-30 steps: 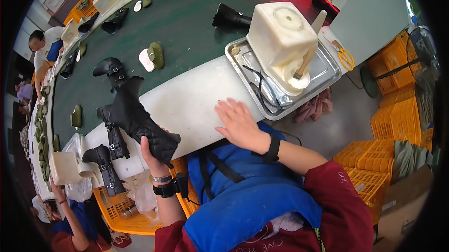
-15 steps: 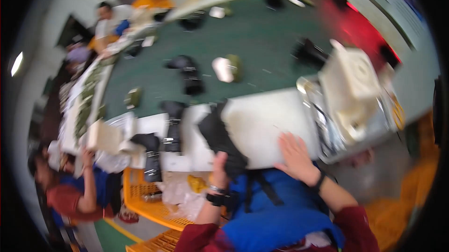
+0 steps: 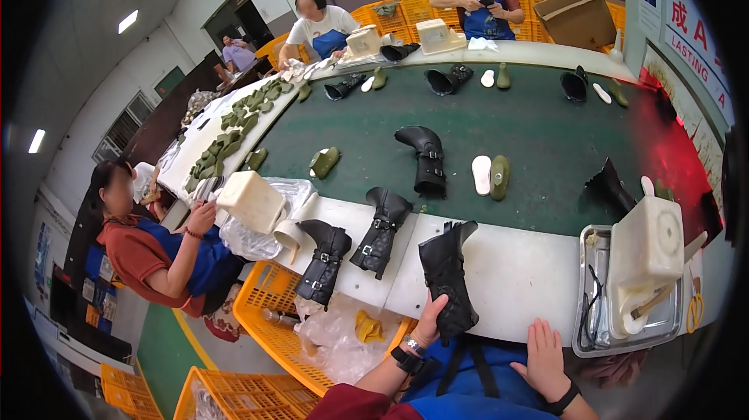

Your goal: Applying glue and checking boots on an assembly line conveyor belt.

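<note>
My left hand (image 3: 429, 318) grips the lower end of a black boot upper (image 3: 447, 280) at the near edge of the white tabletop. Its thumb lies over the leather, and the boot hides the other fingers. Flat at the same edge, to the right, rests my right hand (image 3: 541, 359), fingers stretched out, with nothing in it. To the left of the held boot lie a buckled black boot upper (image 3: 381, 233) and another buckled boot upper (image 3: 324, 263) on the white surface.
A green belt (image 3: 367, 156) carries boot uppers, white insoles (image 3: 481, 175) and olive shoe lasts (image 3: 500, 177). At right, a metal tray (image 3: 587, 326) holds a cream container (image 3: 646, 252); scissors (image 3: 695, 312) lie beside it. An orange crate (image 3: 257, 299) stands below left. Several co-workers surround the belt.
The view has tilted upward and sharpened, bringing more of the room in. My left hand now has its thumb over the boot upper. My right hand stays flat at the table edge.
</note>
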`<state>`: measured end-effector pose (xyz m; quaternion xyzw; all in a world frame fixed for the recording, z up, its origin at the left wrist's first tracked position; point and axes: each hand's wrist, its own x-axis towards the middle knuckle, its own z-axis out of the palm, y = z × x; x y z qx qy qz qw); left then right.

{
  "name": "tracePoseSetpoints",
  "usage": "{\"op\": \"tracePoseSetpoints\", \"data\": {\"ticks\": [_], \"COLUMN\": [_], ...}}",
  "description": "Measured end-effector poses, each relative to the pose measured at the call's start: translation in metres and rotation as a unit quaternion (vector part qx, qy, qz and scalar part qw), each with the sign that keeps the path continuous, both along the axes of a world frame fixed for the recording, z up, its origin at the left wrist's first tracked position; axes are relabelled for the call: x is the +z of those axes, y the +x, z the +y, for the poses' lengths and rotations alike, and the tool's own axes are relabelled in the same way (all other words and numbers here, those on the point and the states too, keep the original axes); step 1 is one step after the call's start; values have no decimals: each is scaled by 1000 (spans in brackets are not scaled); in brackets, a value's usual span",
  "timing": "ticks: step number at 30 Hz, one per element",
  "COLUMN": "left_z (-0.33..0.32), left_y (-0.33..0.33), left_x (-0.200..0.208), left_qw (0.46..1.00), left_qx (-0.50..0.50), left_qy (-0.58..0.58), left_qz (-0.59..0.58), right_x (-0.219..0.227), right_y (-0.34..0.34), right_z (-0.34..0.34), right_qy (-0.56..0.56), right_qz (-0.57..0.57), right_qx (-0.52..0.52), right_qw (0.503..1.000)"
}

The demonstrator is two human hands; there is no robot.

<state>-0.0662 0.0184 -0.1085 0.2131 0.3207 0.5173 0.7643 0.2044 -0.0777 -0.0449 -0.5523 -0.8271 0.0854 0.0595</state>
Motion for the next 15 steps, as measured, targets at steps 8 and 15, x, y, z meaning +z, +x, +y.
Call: {"op": "tracePoseSetpoints", "data": {"ticks": [8,15], "left_z": [1,2], "left_y": [3,8], "left_x": [4,4], "left_qw": [997,991], "left_qx": [3,50], "left_qy": [74,89], "left_qz": [-14,89], "right_x": [-6,-3], "right_y": [-17,-19], "right_z": [26,24], "right_qy": [26,27], "right_qz": [21,2], "right_qx": [-24,-21], "right_qw": [999,999]}}
